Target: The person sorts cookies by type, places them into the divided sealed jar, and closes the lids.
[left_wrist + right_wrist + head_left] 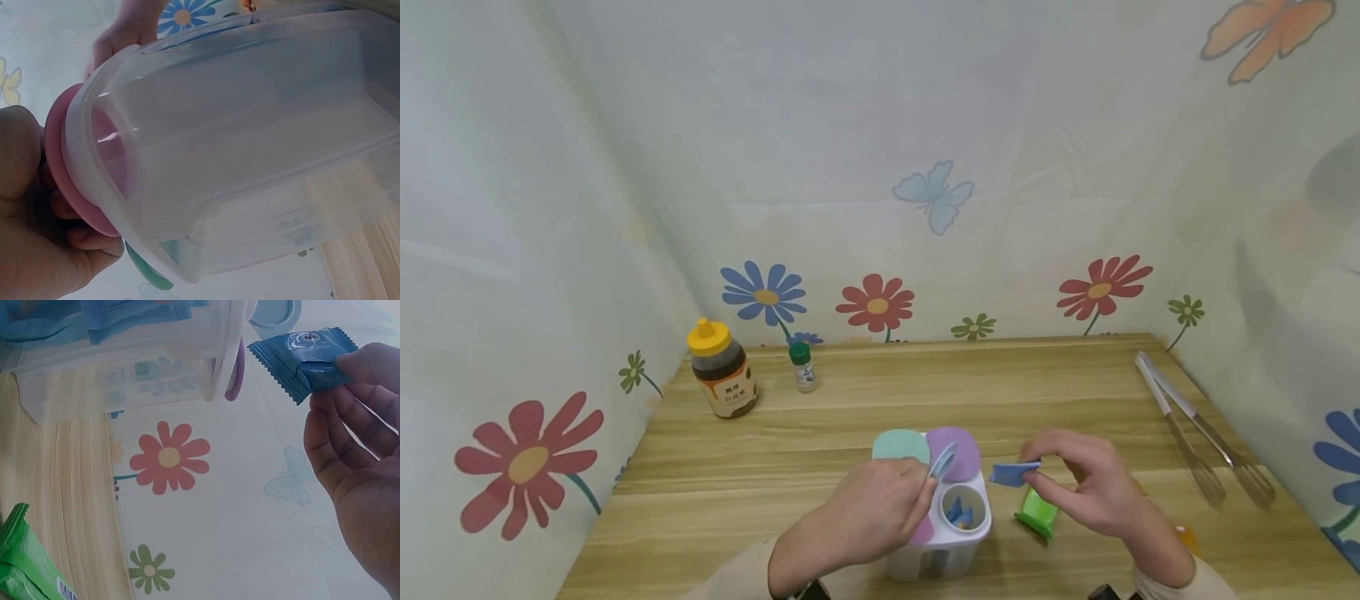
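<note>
My left hand [872, 504] reaches over a translucent box [973, 540] with a white top, its fingers curled at a raised light blue round lid [943, 461]. Teal [900, 444], purple [958, 450] and pink [81, 162] lids cover other parts of the top. The round opening at the near right is uncovered, and blue packets [958, 512] show inside it. Right of the box, my right hand [1093, 487] pinches a small blue wrapped packet [306, 359] between thumb and fingers, with its free end towards the box. Below that hand lies a green packet [1037, 512] on the table.
At the back left of the wooden table [1000, 383] stand a yellow-capped bottle [724, 371] of dark syrup and a green-capped shaker [802, 368]. Metal tongs [1195, 425] lie along the right side. A small orange thing [1187, 537] shows beside my right wrist.
</note>
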Demonstrator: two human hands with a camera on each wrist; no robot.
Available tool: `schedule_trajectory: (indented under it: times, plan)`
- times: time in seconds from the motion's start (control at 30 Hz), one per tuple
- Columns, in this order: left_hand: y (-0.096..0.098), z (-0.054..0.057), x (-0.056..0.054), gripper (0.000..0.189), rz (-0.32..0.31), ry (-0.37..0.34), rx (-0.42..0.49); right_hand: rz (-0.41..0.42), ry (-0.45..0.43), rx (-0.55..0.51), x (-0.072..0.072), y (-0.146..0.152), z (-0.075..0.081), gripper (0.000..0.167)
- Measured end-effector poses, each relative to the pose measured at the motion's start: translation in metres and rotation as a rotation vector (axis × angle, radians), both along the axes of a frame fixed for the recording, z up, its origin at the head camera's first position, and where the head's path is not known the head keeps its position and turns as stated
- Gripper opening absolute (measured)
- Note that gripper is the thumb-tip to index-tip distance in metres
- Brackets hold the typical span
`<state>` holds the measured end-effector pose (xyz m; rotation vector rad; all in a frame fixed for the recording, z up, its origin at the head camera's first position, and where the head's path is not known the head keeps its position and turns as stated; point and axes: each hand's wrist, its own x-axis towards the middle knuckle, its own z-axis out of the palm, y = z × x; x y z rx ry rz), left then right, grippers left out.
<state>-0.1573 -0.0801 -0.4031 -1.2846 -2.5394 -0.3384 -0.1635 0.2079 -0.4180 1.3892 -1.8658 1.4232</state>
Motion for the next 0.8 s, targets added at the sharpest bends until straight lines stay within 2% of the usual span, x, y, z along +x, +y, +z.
schedule_trajectory:
  times: [0.23,0.5,0.67,0.8]
  plan:
    - [0.000,0.000,0.000,0.030,-0.004,0.014,0.008,0.046,-0.012,-0.021,0.003,-0.010,0.008,0.038]
    - [-0.001,0.000,0.000,0.030,-0.011,0.024,0.018,0.087,-0.002,-0.040,0.003,-0.021,0.013,0.020]
    - [-0.001,-0.001,0.000,0.030,-0.011,0.031,0.020,0.116,0.017,-0.041,0.002,-0.030,0.014,0.023]
    - [-0.001,-0.001,-0.001,0.029,-0.009,0.032,0.019,0.101,0.065,-0.007,0.001,-0.036,0.016,0.027]
